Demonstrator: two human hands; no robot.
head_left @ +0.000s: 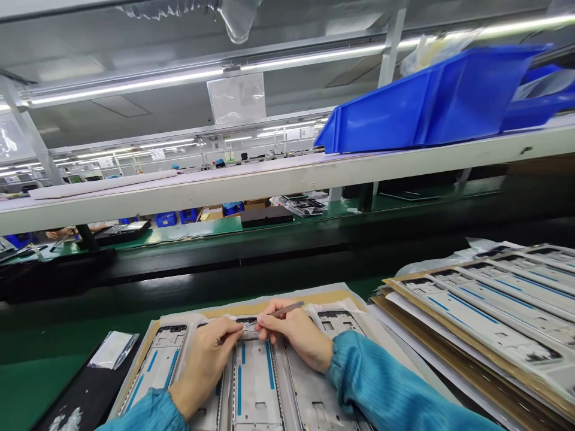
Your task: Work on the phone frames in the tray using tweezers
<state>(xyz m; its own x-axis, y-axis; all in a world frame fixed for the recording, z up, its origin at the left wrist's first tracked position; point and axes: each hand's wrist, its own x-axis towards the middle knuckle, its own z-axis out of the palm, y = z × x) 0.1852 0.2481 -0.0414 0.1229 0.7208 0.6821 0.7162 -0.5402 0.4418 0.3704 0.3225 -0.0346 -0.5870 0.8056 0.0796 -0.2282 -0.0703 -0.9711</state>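
My right hand [294, 332] grips a pair of metal tweezers [290, 309], the tips pointing left. My left hand [209, 347] is closed in a pinch close to those tips; whatever its fingers hold is too small to make out. Both hands are over the top end of a grey metal phone frame [257, 392] with blue strips. More such frames lie alongside in a tray: one with blue strips on the left [155, 365] and one at the right [339, 323], partly hidden by my right hand and sleeve.
At the right, a stack of trays [476, 311] bears more phone frames. A black mat [83, 383] with a small clear bag [114, 349] lies at left. Beyond, a white shelf [251, 187] crosses the view, carrying a blue bin [422, 105]. A black box [266, 216] sits below the shelf.
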